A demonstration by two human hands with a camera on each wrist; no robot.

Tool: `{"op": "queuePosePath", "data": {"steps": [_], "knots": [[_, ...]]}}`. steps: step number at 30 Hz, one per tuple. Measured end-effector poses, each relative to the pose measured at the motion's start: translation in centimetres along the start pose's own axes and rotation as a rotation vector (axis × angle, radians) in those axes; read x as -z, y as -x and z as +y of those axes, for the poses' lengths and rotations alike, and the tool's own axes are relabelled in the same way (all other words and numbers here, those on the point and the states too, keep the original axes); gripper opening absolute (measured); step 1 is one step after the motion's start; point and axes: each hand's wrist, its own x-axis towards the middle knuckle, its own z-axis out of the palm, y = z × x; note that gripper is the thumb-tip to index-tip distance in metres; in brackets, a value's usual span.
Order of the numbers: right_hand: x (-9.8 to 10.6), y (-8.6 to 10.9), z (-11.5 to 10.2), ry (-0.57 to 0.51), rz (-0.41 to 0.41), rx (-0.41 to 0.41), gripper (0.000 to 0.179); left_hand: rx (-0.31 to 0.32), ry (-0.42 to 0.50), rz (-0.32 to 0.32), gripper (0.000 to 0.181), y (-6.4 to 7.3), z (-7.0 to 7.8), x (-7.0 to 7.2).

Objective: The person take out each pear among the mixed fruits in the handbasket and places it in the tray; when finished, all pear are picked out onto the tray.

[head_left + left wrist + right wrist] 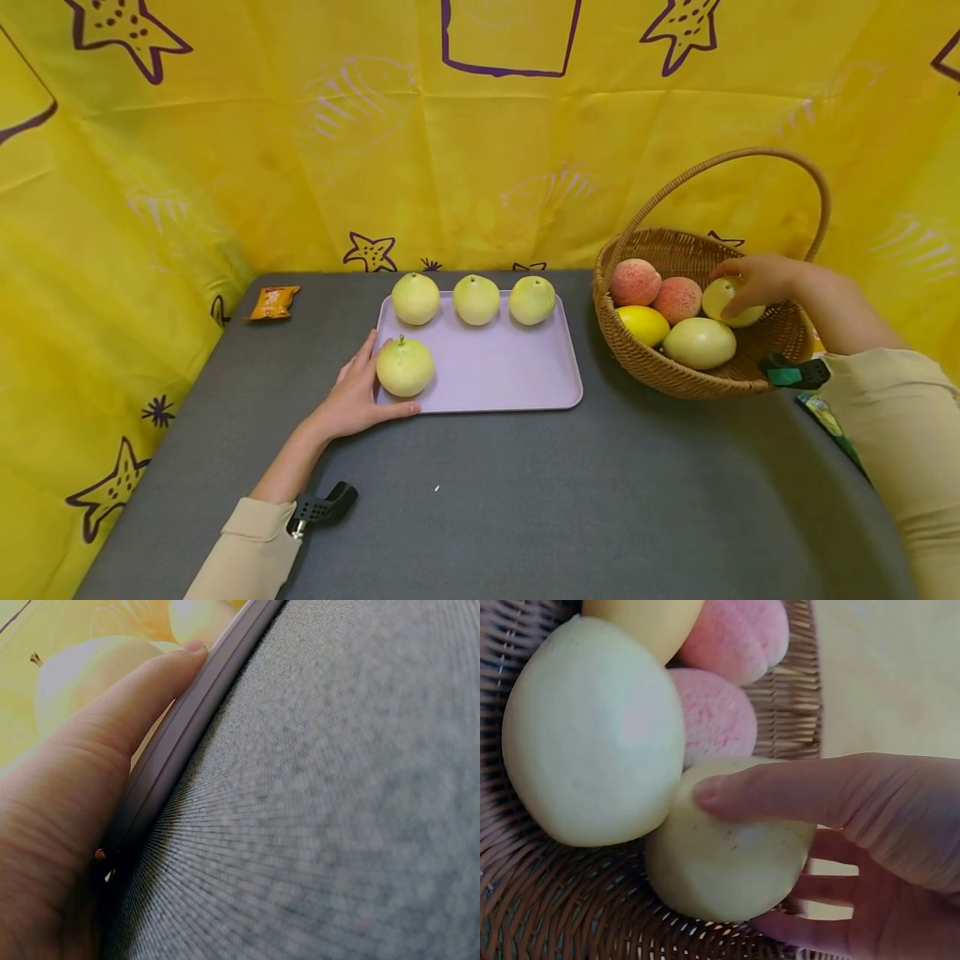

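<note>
In the wicker basket point(660, 377), my right hand point(767, 287) grips a round pale yellow-green pear point(727, 855). Its thumb lies over the top, with the other fingers round the far side. Touching that pear is a smooth pale green oval fruit point(592, 735). My left hand point(348, 400) rests at the front left corner of the lilac tray point(502, 367). Its thumb stretches along the front rim and its fingers along the left side. Within that spread stands a pear point(405, 367) with a short stem. Three more pears point(476, 300) line the tray's back edge.
Two pink peaches point(636, 282) and a yellow lemon-like fruit point(643, 325) share the basket, whose tall handle point(757, 152) arches above. An orange snack packet point(274, 302) lies at the back left of the grey table point(480, 517). A green packet point(828, 425) is partly hidden by the right sleeve.
</note>
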Motion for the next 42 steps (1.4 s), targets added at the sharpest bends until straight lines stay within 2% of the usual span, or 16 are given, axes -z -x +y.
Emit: {"op": "queuePosePath", "data": {"steps": [4,7,14,23,36,42], "knots": [[-0.2,0.0,0.4,-0.072,-0.057,-0.003,0.066,-0.005,-0.002,0.003,0.114,0.0,0.0,0.0],[-0.3,0.1,0.8,-0.068,-0.062,0.009,0.067,-0.008,-0.001,0.005,0.114,0.0,0.0,0.0],[-0.4,0.1,0.9,0.003,0.002,0.023,0.066,-0.010,0.000,0.005,0.114,-0.1,-0.1,0.1],[-0.3,0.9,-0.3,0.009,0.103,0.006,0.066,-0.014,0.004,0.007,0.113,0.0,0.0,0.0],[-0.2,2.0,-2.7,-0.068,0.196,0.015,0.076,-0.004,-0.004,0.000,0.112,0.0,-0.1,0.1],[-0.7,2.5,-4.3,-0.141,0.231,0.009,0.079,-0.014,0.005,0.002,0.110,-0.1,-0.3,0.0]]}}
